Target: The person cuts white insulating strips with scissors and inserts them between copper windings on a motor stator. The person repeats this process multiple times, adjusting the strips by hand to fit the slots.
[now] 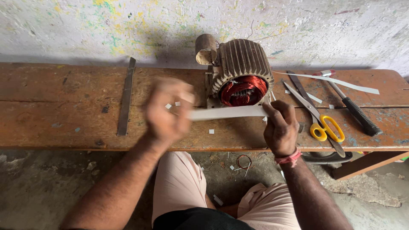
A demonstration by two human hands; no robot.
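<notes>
A ribbed metal motor stator (243,70) with red copper windings (243,90) lies on a worn wooden bench (64,115), its open end facing me. In front of it I hold a white paper strip (226,113) stretched level between both hands. My left hand (168,110) is blurred and pinches the strip's left end. My right hand (280,125), with a red thread at the wrist, grips the right end just below the windings.
Yellow-handled scissors (321,123) lie right of my right hand, beside a flat blade and a black-handled tool (355,110). A long white strip (336,81) lies behind them. A metal bar (126,96) lies on the left. Small paper scraps dot the bench.
</notes>
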